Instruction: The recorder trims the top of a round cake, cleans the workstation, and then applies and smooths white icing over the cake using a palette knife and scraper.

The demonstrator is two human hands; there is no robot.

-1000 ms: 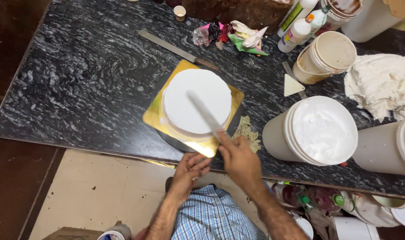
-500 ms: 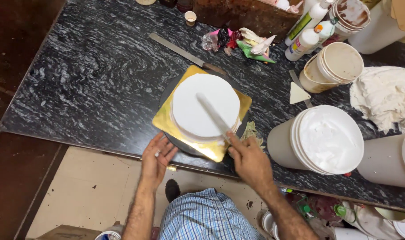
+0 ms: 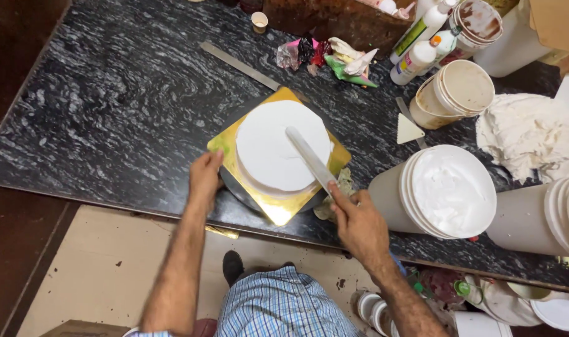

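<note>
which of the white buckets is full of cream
The big bucket right beside the right hand, heaped with white cream. The smaller stacked tubs behind it look scraped out, and the bucket at the right edge shows only its rim.

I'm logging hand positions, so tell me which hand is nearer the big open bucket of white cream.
Right. The right hand, holding the long spatula, is just beside the bucket of white cream. The left hand rests on the gold board's far edge, across the white cake.

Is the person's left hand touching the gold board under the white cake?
Touching. The head view shows the left hand with its fingers on the corner edge of the gold board, no gap showing between them.
</note>
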